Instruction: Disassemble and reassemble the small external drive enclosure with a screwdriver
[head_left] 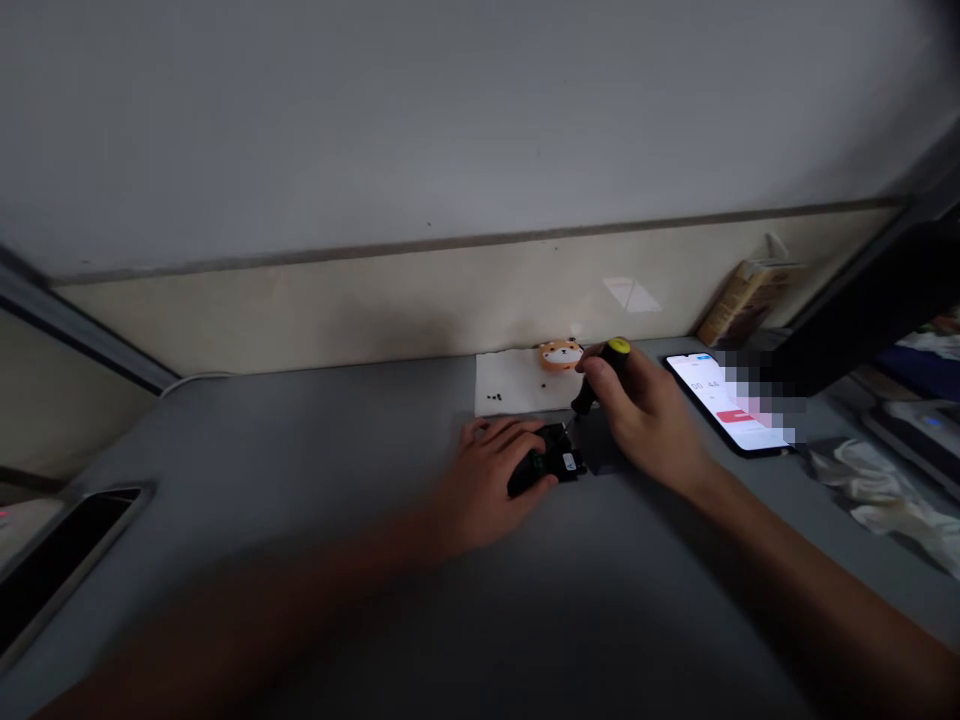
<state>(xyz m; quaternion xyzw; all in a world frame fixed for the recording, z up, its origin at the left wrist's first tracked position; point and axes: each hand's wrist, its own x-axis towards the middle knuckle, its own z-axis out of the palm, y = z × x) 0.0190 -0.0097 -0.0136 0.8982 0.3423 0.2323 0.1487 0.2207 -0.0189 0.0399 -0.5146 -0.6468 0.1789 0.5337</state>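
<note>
My left hand (499, 475) is closed around a small black plastic device (559, 462) with a white label on it, steadying it on the desk. My right hand (645, 415) grips a screwdriver (583, 398) with a black handle and a yellow end cap. The tool is tilted, its thin shaft pointing down at the device's upper edge; whether the tip sits in a screw is too small to tell. Just behind the hands, a white sheet of paper (510, 375) carries several tiny dark pieces, probably screws (493, 397). An orange case with an animal face (560, 355) rests on that sheet.
A lit phone (720, 400) lies right of my right hand. Farther right are crumpled wrapping (885, 490) and a drink carton (746, 300) leaning by the wall (375, 320). A dark-centred, light-rimmed object (67, 560) is at the left edge of the grey desk (300, 450).
</note>
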